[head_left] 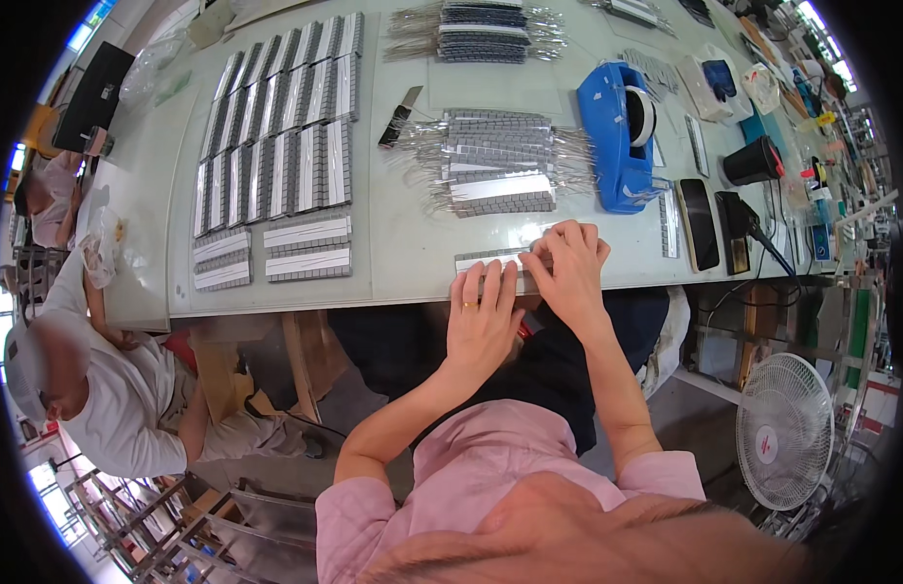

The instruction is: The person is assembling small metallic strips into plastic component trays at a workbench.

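Note:
A short grey segmented strip with a white band (486,260) lies along the table's front edge. My left hand (481,321), a ring on one finger, has its fingers laid over the strip's near side and holds it against the edge. Bent over the strip's right end, my right hand (568,271) has its fingers pinched together on it; the fingertips partly hide what they grip. Just beyond my hands lies a stack of similar grey strips (500,156) with thin wires sticking out at both ends. A blue tape dispenser (607,136) with a white roll stands right of that stack.
Rows of grey and white strips (276,136) cover the left of the table. A utility knife (401,117) lies beside the wired stack; another wired bundle (483,31) sits farther back. At right are a phone (699,224) and black cup (753,161). A person (101,389) sits at left.

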`<state>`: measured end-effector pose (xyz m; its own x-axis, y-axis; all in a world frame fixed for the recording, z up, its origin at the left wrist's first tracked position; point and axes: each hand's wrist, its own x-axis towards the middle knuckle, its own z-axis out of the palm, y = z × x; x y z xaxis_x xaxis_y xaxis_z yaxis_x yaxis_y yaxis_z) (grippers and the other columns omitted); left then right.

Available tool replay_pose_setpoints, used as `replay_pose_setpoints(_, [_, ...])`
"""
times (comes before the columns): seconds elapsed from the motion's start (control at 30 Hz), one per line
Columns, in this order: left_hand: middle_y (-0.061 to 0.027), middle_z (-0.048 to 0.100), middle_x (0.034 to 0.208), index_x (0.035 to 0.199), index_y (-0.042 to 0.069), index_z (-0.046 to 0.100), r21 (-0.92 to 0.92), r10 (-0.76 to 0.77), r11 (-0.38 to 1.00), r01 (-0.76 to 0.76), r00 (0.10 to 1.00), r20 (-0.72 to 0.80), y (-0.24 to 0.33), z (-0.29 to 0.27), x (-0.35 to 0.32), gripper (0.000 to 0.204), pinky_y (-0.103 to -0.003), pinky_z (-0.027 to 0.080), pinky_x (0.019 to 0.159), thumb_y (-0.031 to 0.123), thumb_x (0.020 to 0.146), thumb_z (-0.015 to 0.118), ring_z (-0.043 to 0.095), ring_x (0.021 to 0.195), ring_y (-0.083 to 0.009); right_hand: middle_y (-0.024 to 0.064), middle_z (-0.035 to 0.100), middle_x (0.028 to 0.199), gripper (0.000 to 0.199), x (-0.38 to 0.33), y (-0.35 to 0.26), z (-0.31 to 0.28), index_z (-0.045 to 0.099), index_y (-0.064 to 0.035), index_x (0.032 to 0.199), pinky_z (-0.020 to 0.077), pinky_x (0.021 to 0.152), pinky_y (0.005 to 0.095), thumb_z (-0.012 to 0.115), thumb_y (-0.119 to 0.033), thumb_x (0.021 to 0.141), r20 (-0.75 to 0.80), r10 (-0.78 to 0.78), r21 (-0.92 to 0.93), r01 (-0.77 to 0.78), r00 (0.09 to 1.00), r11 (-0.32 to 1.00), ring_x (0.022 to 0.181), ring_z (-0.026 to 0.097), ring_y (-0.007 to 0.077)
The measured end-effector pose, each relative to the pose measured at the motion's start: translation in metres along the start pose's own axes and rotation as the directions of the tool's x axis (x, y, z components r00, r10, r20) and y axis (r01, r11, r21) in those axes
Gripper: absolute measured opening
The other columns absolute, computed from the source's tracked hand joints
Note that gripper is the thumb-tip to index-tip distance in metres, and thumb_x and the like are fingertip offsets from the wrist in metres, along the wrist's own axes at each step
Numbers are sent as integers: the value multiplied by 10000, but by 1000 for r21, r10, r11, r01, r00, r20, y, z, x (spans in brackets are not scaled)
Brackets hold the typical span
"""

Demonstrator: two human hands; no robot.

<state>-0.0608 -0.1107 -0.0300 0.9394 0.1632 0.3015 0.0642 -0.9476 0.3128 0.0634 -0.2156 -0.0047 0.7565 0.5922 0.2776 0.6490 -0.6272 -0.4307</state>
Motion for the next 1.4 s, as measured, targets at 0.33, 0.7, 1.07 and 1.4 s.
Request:
replay_pose_setpoints(0.33, [-145, 474, 1264, 1331, 71, 511, 11, -41, 999, 41, 999, 1, 12, -6, 9, 675, -501, 359, 1017, 322, 750, 746, 425, 1196, -342, 24, 522, 952, 152, -3, 6, -1, 605, -137, 828, 293, 829, 441, 707, -243, 788, -28, 26, 34, -25, 999, 999, 971, 457, 258])
replay_pose_setpoints(0.7, [-160, 470, 1273, 1365, 78, 493, 79, -36, 996, 36, 999, 1, 8, 1, 4, 708, -516, 340, 1043, 353, 759, 736, 426, 1203, -363, 49, 588, 819, 85, 57, 102, -120, 708, -123, 832, 407, 739, 398, 727, -178, 770, -352, -87, -220, 8, 932, 976, 831, 530, 268])
replay_pose_setpoints(1.07, [-147, 475, 1242, 1359, 70, 477, 81, -8, 997, 9, 1000, -13, 12, -1, 6, 697, -496, 352, 1033, 328, 764, 731, 438, 1187, -344, 79, 601, 848, 184, 99, 130, -146, 723, -65, 841, 430, 792, 350, 727, -230, 759, 269, 133, 251, -203, 954, 946, 892, 548, 233])
replay_pose_setpoints(1.4, [-168, 463, 1268, 1371, 68, 481, 51, -32, 998, 32, 999, 4, 11, 2, 5, 699, -518, 339, 1045, 311, 767, 735, 416, 1203, -368, 1, 590, 857, 115, 39, 94, -93, 691, -117, 780, 372, 792, 387, 726, -226, 768, -270, 328, 147, -298, 905, 943, 909, 528, 221])
